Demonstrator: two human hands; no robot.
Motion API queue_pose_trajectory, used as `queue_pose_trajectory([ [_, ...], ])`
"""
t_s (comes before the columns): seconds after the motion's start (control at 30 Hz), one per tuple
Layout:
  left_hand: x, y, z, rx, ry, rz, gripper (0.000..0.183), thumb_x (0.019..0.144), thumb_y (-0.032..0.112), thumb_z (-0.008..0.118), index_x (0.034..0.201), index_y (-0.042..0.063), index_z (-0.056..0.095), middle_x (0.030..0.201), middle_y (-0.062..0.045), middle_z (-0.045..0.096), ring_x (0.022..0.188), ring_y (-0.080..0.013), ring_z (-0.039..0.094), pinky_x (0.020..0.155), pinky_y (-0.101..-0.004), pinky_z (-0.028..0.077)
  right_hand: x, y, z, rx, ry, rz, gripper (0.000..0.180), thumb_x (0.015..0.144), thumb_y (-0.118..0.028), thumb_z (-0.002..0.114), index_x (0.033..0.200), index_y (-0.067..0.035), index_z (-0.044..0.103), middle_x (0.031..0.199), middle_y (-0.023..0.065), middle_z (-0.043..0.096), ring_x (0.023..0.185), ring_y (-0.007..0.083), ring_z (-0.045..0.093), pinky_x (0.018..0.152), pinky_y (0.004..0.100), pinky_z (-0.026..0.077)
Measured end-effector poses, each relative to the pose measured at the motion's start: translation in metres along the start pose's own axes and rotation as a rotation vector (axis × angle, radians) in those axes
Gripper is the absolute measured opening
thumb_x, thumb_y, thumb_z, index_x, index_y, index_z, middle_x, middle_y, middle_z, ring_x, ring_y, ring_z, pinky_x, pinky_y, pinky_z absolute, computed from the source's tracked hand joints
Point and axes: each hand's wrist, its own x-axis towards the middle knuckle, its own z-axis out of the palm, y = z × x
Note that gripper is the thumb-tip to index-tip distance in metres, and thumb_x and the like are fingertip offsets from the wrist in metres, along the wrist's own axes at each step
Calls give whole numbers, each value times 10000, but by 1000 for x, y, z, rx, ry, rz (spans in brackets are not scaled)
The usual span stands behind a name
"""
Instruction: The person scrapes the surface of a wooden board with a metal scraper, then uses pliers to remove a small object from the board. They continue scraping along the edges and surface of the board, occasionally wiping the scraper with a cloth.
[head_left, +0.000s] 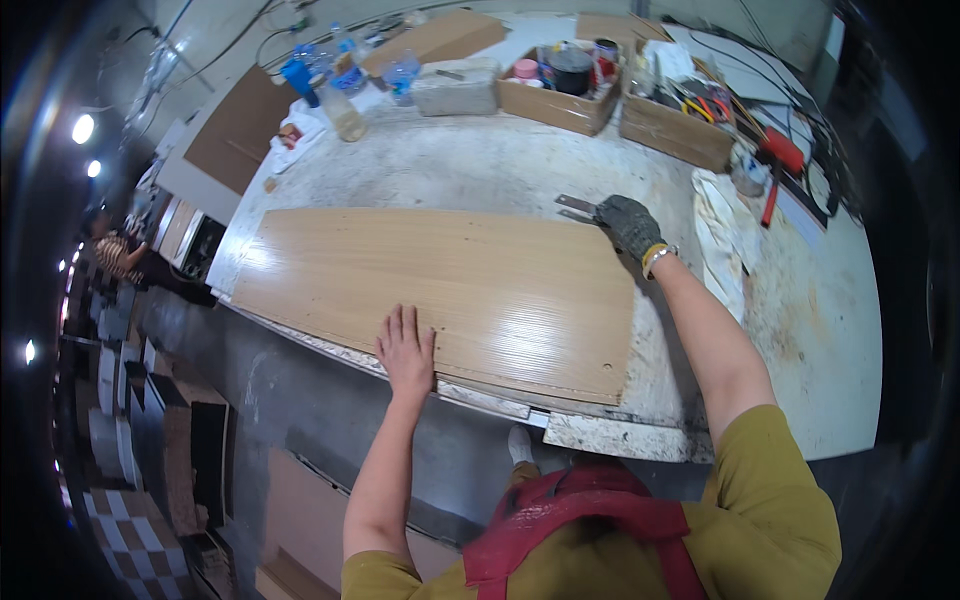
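Note:
A wood-grain panel lies flat on a worn white worktable, its long near side close to the table's front edge. My bare left hand rests on that near side, palm down, with the fingers spread and nothing held. At the panel's far right corner is my right hand in a dark grey knitted glove, closed around flat metal tools or blades whose two ends point left past the fingers. Their exact kind cannot be told. A small hole shows near the panel's near right corner.
Two cardboard boxes of cans and tools, a pale block and plastic bottles line the back. A white cloth and a red-headed mallet lie to the right. Another person stands far left; boards are stacked below.

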Motion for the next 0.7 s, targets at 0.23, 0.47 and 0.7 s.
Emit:
queue_pose_trajectory([
  [0.23,9,-10,6,88,18,89,568,1025,438,479,1515,157,423,1584,-101,373,1450,-356,333,1146,-588,258,-33,20,-17,-18,191,-336,192,923,-186,563,1006,-72,693,1066,186,681,1013,370,643,885,451,507],
  [0.47,16,-25,10,105,45,164,544,1037,435,459,1519,184,423,1583,-99,374,1452,-364,328,1146,-564,266,-30,23,-2,10,116,-96,273,964,-282,517,1017,-100,712,1065,140,703,1054,349,640,911,438,502],
  [0.7,22,-8,-16,140,-55,378,500,986,317,550,1455,152,500,1390,-227,487,1297,-396,457,1073,-517,365,-42,10,-8,-9,35,81,291,956,-204,550,1198,-102,678,1271,125,646,1184,313,599,1021,401,474],
])
